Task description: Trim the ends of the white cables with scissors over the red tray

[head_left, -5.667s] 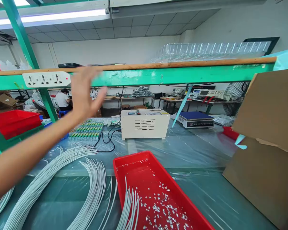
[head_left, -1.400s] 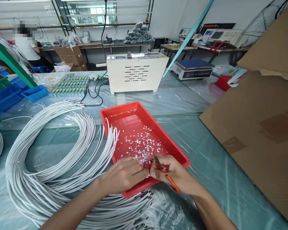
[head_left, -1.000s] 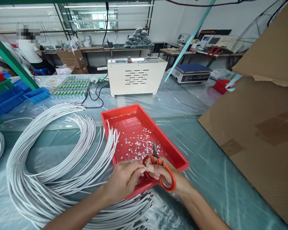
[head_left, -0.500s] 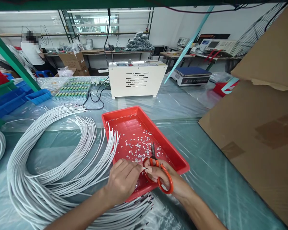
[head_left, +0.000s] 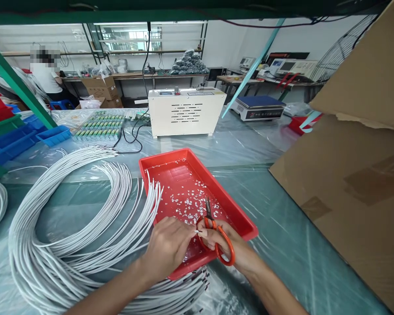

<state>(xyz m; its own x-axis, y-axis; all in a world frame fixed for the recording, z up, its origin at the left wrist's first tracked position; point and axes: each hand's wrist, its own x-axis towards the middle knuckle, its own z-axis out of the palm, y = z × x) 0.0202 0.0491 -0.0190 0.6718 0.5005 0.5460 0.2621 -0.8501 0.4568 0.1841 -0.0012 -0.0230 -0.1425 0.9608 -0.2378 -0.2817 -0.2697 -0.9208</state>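
Head view: at the near end of the red tray (head_left: pixel 200 173), left hand (head_left: pixel 168 243), knuckles up, pinches a white cable (head_left: pixel 198 231); right hand (head_left: pixel 240 250) holds orange-handled scissors (head_left: pixel 214 224).

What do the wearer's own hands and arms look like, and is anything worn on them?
The left hand and right hand are ungloved. No sleeve covers the visible forearms, and no watch or bracelet shows. Some fingers are hidden, so rings can't be ruled out.

what looks like a window (head_left: pixel 141 33) glows in the white wall (head_left: pixel 221 43) above a long workbench (head_left: pixel 131 76).
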